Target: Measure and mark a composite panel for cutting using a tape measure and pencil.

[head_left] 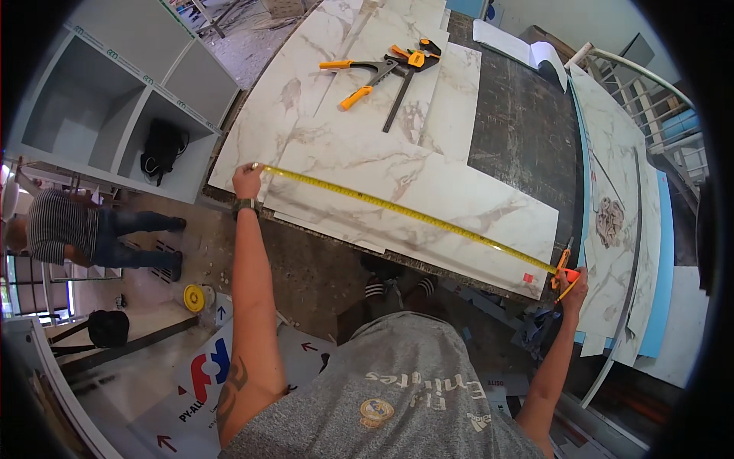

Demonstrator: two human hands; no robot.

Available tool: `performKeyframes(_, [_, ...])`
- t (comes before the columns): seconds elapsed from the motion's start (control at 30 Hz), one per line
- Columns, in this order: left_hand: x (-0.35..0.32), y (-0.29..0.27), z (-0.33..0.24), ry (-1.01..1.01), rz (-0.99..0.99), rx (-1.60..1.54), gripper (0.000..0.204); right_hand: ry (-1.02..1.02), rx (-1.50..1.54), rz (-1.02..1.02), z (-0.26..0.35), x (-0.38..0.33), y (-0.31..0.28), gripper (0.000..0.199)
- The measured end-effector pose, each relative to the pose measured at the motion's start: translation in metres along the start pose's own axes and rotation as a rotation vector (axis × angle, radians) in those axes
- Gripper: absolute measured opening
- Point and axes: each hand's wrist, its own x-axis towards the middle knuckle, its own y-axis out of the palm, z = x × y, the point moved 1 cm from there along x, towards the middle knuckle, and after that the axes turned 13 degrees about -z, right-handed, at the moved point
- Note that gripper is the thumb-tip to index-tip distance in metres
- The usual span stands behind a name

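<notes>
A yellow tape measure (405, 209) is pulled out slantwise across a white marble-patterned panel (451, 187). At the far left end, my left hand (246, 182) is closed on the tip of its blade. My right hand (576, 291) grips the orange tape case near the panel's right end; a thin yellow stick like a pencil (567, 291) juts from the same fingers. Close beside that hand lies an orange-handled tool (563, 256), its kind unclear. A small red square (528, 278) marks the panel's near right corner.
Farther up the panels lie an orange-handled plier-like tool (359, 76) and a bar clamp (413, 69). White sheets (520, 46) rest on the dark tabletop (520, 130). More marble panels (612, 176) are at right, with a crumpled rag (609, 222). A person (76, 226) is at left, near grey cabinets (115, 99).
</notes>
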Motion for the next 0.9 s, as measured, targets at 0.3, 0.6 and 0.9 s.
performKeyframes(0.3, [0.005,0.154,-0.083,0.015,0.067,0.228,0.031,-0.047,-0.027,-0.087,-0.039,0.106,0.076,0.040])
performKeyframes(0.6, [0.022,0.301,-0.054,0.285,0.146,0.309,0.035,0.040,0.100,-0.036,-0.083,0.161,0.151,0.050])
performKeyframes(0.9, [0.065,0.234,-0.053,-0.630,0.141,0.028,0.046,0.099,-0.110,-0.065,-0.060,0.149,0.151,0.052])
